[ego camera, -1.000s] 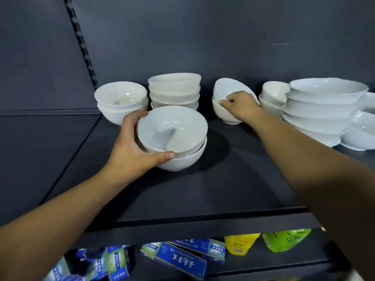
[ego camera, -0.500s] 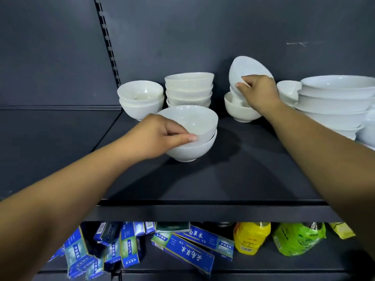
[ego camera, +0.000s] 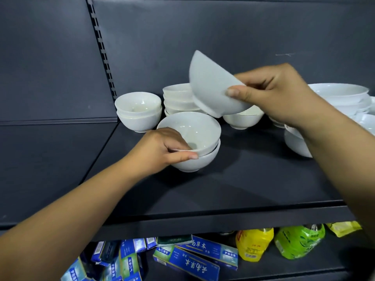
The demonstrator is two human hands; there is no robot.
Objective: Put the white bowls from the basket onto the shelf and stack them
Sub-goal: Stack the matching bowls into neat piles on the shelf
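Observation:
My right hand (ego camera: 272, 92) grips a white bowl (ego camera: 211, 86) by its rim, tilted on its side in the air above the dark shelf (ego camera: 233, 179). My left hand (ego camera: 162, 151) pinches the near rim of the top bowl of a two-bowl stack (ego camera: 198, 142) standing mid-shelf. The lifted bowl hangs above and just right of that stack. Behind stand a pair of stacked bowls (ego camera: 140, 112), a taller stack (ego camera: 178, 98) and a single bowl (ego camera: 243, 118). No basket is in view.
Larger white bowls (ego camera: 341, 98) are piled at the shelf's right end, partly behind my right forearm. On the lower shelf lie blue boxes (ego camera: 188, 260), a yellow pouch (ego camera: 253, 244) and a green pouch (ego camera: 298, 242). A slotted upright (ego camera: 101, 47) runs up the back panel.
My right hand has lifted a bowl off the back bowl and carried it forward and left toward the two-bowl stack. My left hand has shifted from the stack's side to pinch its top rim.

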